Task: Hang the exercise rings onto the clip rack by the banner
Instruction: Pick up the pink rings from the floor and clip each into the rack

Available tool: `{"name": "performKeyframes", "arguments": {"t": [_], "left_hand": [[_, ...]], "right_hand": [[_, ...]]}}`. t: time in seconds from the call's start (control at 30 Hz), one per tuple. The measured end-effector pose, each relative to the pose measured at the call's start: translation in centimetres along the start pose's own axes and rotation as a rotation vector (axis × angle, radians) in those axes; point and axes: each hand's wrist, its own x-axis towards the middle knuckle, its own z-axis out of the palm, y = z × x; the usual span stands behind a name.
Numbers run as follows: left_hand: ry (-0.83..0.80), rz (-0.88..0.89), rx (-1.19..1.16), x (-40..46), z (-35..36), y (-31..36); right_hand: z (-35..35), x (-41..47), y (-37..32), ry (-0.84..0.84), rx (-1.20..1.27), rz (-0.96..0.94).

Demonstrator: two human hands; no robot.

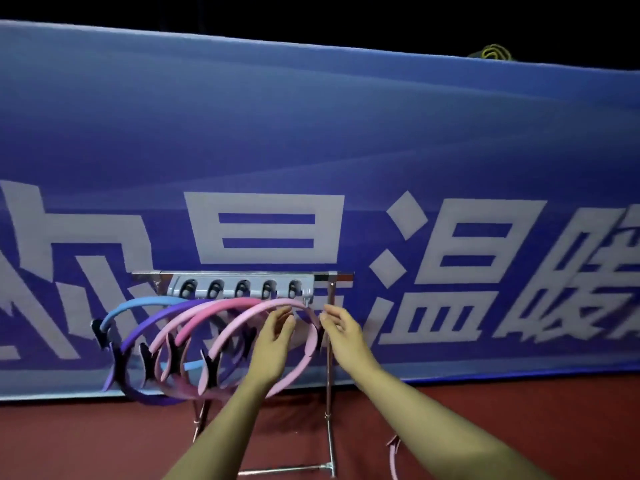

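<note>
A silver clip rack (242, 289) on a metal stand sits against the blue banner (311, 133). Several exercise rings hang from it: a blue ring (138, 303), a purple ring (152, 318), pink rings (207, 306) and, furthest right, a pale pink ring (239, 323). My left hand (273, 332) is inside the pale pink ring's loop, fingers loosely apart just under its top. My right hand (341, 329) hovers beside the ring's right side, fingers slightly curled. Neither hand visibly grips the ring.
The stand's thin metal leg (329, 393) runs down to a foot bar on the red floor (485, 410). Another pale pink ring (393, 455) lies on the floor at the lower right. White characters cover the banner.
</note>
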Motion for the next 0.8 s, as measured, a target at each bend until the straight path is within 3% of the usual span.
{"name": "performKeyframes", "arguments": {"t": [0.47,0.8], "left_hand": [[-0.250,0.021,-0.086,-6.9,11.4,2.1],[-0.399,-0.010,-0.033,-7.0,25.1,3.4]], "right_hand": [[-10.9,-10.4,4.2,0.259,-0.059,0.053],[-25.7,-13.7,9.8,0.413,-0.047,0.124]]}}
